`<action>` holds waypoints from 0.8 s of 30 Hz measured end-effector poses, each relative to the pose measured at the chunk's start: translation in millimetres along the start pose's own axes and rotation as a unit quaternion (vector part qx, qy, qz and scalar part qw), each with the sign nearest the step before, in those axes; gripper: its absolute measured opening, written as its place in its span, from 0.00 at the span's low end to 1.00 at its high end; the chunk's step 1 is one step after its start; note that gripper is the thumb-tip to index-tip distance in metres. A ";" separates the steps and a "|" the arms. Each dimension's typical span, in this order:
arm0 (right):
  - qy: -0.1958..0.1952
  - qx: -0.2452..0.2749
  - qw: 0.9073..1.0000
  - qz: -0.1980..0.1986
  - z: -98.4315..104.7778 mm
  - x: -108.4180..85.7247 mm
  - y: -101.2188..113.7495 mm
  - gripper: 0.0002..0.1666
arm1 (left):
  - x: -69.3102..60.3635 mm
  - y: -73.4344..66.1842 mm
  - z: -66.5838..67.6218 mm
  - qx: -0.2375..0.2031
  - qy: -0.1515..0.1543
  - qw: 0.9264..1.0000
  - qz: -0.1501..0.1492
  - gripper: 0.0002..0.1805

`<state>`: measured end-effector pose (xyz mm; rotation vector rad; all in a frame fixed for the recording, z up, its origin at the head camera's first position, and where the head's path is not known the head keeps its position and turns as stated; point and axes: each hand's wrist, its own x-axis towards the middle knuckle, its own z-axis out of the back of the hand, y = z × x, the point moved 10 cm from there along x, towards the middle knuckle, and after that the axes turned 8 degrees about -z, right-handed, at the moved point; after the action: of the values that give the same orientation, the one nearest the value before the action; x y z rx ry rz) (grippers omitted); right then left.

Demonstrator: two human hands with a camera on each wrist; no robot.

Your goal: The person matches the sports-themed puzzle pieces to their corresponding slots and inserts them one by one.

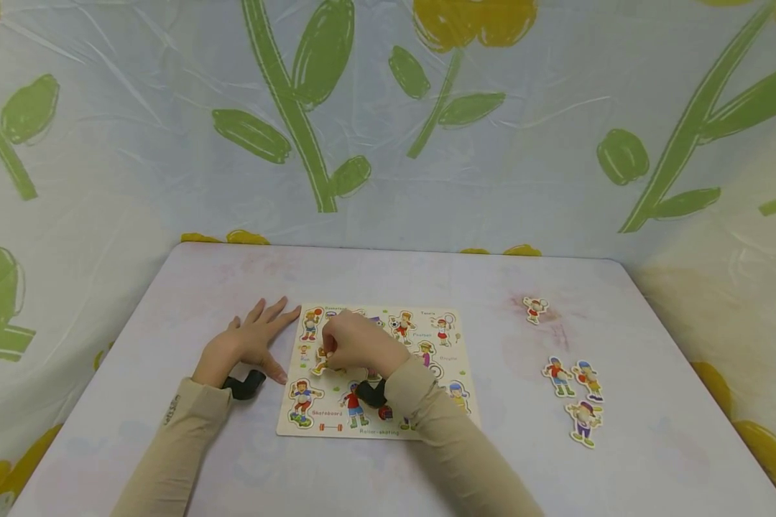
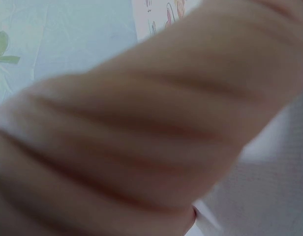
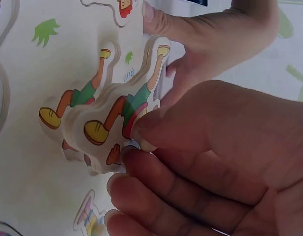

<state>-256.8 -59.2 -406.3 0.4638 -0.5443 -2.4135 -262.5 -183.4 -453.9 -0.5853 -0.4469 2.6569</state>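
My right hand (image 1: 362, 345) pinches a runner puzzle piece (image 3: 136, 101) between thumb and fingers. The piece has green shorts and yellow shoes; its upper part is hidden by the fingers. It is held just over a matching runner picture (image 3: 80, 96) on the puzzle board (image 1: 297, 431), slightly offset from it. My left hand (image 1: 246, 345) lies beside the board's left edge, fingers spread, its thumb at the edge. In the left wrist view, blurred skin of the left hand (image 2: 141, 123) fills most of the frame.
Right of the board lie loose figure pieces: a tennis player (image 1: 535, 309) farther back, and a red-shirted figure (image 1: 560, 377), a blue-capped figure (image 1: 587, 379) and a purple-trousered figure (image 1: 583, 422) grouped nearer. A flower-print sheet (image 1: 524, 179) hangs behind the table (image 1: 621, 323).
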 end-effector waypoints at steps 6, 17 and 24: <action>0.008 0.000 1.000 0.001 -7.7 6.2 1.0 0.07 | -1.0 -1.5 -0.8 0.000 0.001 1.000 -0.003 0.70; 0.018 0.007 1.000 -0.015 -15.8 12.7 -5.4 0.08 | -0.3 -0.5 -1.3 0.003 0.000 1.000 -0.002 0.70; 0.018 -0.005 0.999 -0.030 -16.9 13.2 -5.1 0.12 | 1.8 2.8 -3.4 0.003 -0.001 1.000 -0.002 0.71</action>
<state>-261.6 -68.4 -425.7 0.5252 -0.5083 -2.4596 -263.3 -184.3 -458.4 -0.5801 -0.4411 2.6534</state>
